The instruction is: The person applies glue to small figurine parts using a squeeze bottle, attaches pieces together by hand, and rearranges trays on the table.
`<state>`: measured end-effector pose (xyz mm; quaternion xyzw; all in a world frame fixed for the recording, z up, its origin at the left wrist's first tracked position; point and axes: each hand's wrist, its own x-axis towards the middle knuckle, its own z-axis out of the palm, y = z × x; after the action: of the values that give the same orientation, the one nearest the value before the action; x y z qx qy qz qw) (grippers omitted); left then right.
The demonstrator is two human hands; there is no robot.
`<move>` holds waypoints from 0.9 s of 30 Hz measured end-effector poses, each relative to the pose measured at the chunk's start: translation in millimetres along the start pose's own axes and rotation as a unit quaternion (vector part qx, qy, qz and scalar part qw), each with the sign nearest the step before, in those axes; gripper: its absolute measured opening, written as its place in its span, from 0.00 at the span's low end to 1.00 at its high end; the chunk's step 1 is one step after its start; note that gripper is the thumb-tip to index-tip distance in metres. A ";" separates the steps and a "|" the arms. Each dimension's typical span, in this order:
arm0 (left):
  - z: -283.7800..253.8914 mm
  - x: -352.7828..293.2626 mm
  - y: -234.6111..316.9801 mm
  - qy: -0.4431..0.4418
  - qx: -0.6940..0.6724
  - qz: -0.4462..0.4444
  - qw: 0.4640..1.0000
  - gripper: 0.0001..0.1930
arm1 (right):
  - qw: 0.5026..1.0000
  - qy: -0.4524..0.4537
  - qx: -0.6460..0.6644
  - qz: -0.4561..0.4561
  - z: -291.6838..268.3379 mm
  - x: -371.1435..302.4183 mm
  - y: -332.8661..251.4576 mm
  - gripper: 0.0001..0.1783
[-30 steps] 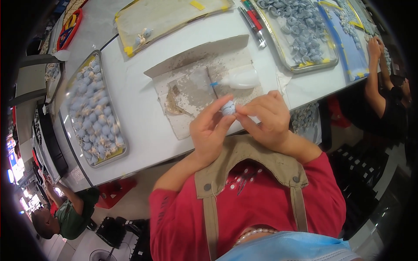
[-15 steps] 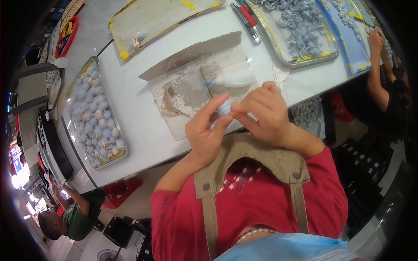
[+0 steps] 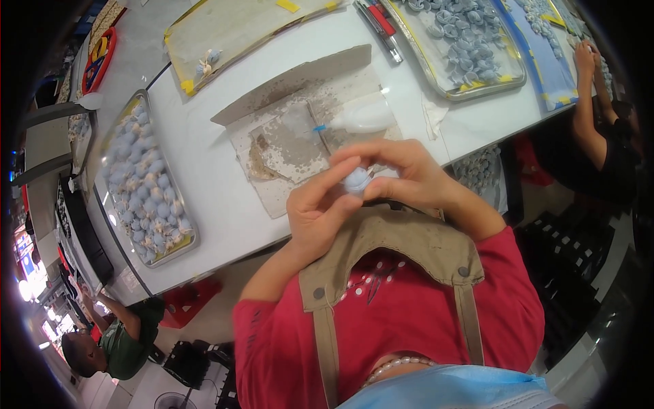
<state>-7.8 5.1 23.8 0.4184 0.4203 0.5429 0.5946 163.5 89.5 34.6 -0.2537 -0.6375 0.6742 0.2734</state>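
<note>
Between my two hands, at the table's front edge, is a small pale blue bud-shaped piece [image 3: 357, 180] with a rounded, layered surface. My left hand [image 3: 319, 203] grips it from the left with thumb and fingertips. From the other side my right hand [image 3: 402, 170] curls its fingers over the piece, its thumb pressed near the lower edge. Fingers partly cover the piece. Just beyond my hands, a white squeeze bottle [image 3: 364, 118] with a blue tip lies on a stained, folded cardboard sheet [image 3: 272, 198].
On the left stands a metal tray [image 3: 194, 238] of blue buds with cream tips. A paper-lined tray [image 3: 252, 41] at the back holds a few. Far right, another tray [image 3: 477, 95] holds blue cup-shaped pieces, with pens [image 3: 381, 34] alongside. Other people work at both sides.
My right hand has shifted from a pinch at the piece's side to fingers arched over it. The bud-shaped piece has turned and shows more of its rounded face.
</note>
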 end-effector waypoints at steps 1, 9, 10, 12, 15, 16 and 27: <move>-1.2 -0.5 -1.7 0.001 -0.002 -0.002 1.000 0.17 | 1.000 -0.010 -0.010 0.005 -0.3 -0.3 -0.2 0.23; -3.7 -3.1 -0.4 -0.013 0.122 0.084 0.989 0.13 | 0.998 -0.007 -0.056 -0.041 6.4 -5.8 2.3 0.19; -3.5 -3.3 0.3 -0.012 0.121 0.083 0.989 0.13 | 0.997 -0.006 -0.061 -0.048 6.6 -6.3 2.3 0.19; -3.6 -3.0 0.3 -0.020 0.121 0.093 0.988 0.13 | 0.997 -0.005 -0.064 -0.053 7.0 -6.2 2.7 0.19; -7.2 -4.4 1.0 -0.042 0.119 0.060 0.990 0.12 | 0.996 0.000 -0.064 -0.062 6.7 -5.9 2.7 0.19; -7.7 -3.1 0.8 -0.044 0.118 0.060 0.990 0.12 | 0.996 0.003 -0.061 -0.066 6.1 -5.9 2.8 0.20; -12.6 1.1 6.7 -0.029 0.152 0.033 0.987 0.12 | 0.999 0.004 -0.020 -0.045 8.7 -3.6 9.6 0.21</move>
<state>-21.8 7.2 26.3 0.5328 0.4667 0.4796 0.5180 159.7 80.3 25.4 -0.2333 -0.6603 0.6473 0.3009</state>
